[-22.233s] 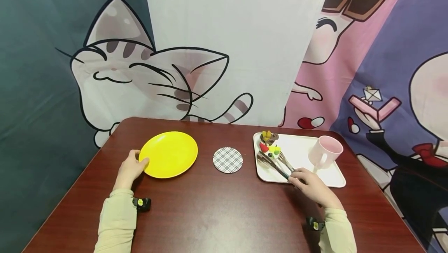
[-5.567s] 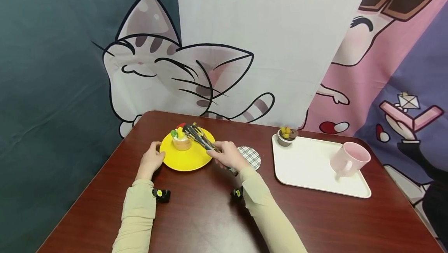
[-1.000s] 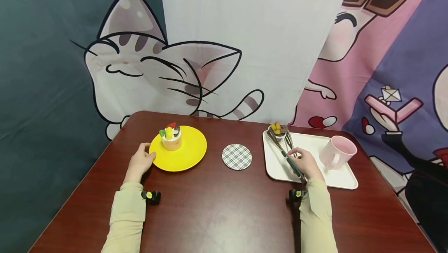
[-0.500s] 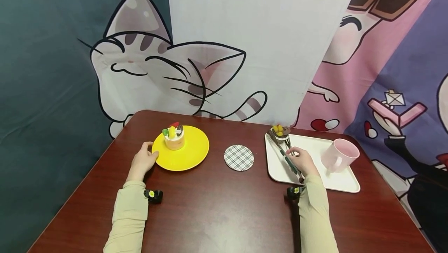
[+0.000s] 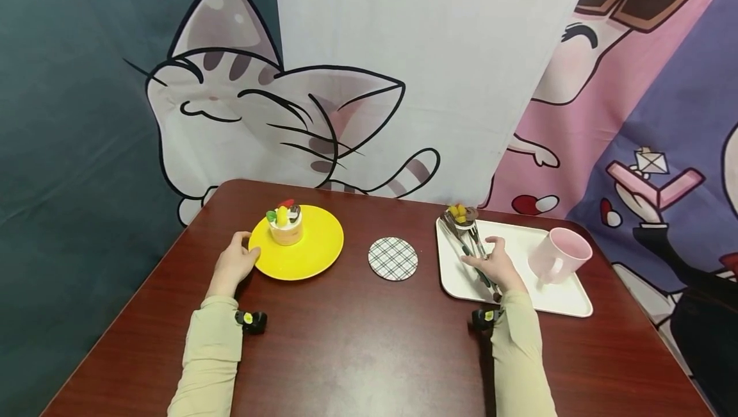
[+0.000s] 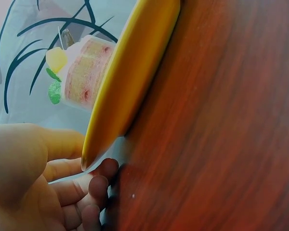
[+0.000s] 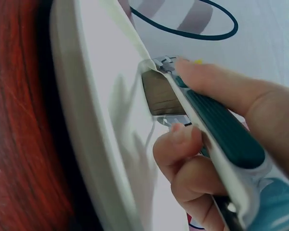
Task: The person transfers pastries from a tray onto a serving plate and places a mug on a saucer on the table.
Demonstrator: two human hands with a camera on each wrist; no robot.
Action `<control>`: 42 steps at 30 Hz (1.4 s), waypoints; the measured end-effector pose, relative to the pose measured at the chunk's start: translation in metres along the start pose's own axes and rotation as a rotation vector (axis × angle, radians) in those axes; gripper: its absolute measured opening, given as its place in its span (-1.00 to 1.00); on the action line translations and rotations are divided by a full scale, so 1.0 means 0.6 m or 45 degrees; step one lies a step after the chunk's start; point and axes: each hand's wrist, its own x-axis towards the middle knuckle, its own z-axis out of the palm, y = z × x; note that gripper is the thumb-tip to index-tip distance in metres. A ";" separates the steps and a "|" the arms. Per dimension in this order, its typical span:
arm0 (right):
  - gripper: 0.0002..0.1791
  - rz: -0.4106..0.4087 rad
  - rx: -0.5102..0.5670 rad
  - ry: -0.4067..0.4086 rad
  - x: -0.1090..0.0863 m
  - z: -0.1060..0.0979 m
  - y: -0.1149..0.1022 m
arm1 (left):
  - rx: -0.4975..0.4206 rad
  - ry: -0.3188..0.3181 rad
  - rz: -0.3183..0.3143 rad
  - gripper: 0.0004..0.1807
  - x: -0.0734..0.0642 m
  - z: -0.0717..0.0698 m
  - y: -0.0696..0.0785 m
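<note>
My left hand (image 5: 235,263) pinches the near-left rim of a yellow plate (image 5: 323,253). A toy cupcake (image 5: 286,228) topped with fruit stands on the plate's left part; its layered side shows in the left wrist view. My right hand (image 5: 497,264) holds metal tongs (image 5: 469,252) with green grips over a white tray (image 5: 521,302), thumb and index finger spread wide. The right wrist view shows the thumb against one green handle (image 7: 221,125) and the other fingers curled. Both tong tips lie around a small chocolate cupcake (image 5: 463,215) at the tray's far-left corner, overlapping it.
A pink mug (image 5: 559,255) stands on the tray's right side, its handle facing me. A round plaid coaster (image 5: 393,259) lies on the brown table (image 5: 357,340) between plate and tray. A printed curtain hangs behind the table's far edge.
The fruit cupcake has gone from tray to plate, and the tongs are back over the tray by the chocolate cupcake. In the last half second my right thumb and index finger have spread apart.
</note>
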 end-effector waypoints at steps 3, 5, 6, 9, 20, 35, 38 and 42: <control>-0.24 0.006 -0.043 -0.002 -0.001 0.003 -0.001 | 0.001 0.002 -0.003 -0.43 0.001 0.000 -0.002; -0.37 0.000 -0.050 -0.017 -0.002 0.004 0.000 | -0.003 0.004 -0.004 -0.43 0.001 0.000 -0.002; -0.44 -0.008 -0.046 -0.021 -0.002 0.004 0.001 | -0.007 0.002 -0.004 -0.43 0.001 -0.001 -0.002; -0.51 -0.033 -0.045 -0.007 -0.005 0.003 0.004 | -0.008 0.003 -0.006 -0.43 0.000 -0.001 -0.001; -0.41 0.004 -0.040 0.017 -0.030 -0.004 0.024 | -0.018 -0.013 -0.017 -0.43 -0.001 0.002 0.003; -0.37 0.006 0.027 0.041 -0.046 -0.034 0.014 | 0.001 -0.012 0.013 -0.40 -0.003 -0.002 0.003; -0.36 0.008 0.021 0.029 -0.048 -0.035 0.011 | 0.006 -0.013 0.009 -0.40 -0.004 -0.003 0.005; -0.35 -0.004 0.004 0.018 -0.051 -0.035 0.013 | 0.011 -0.022 -0.001 -0.41 -0.004 -0.001 0.004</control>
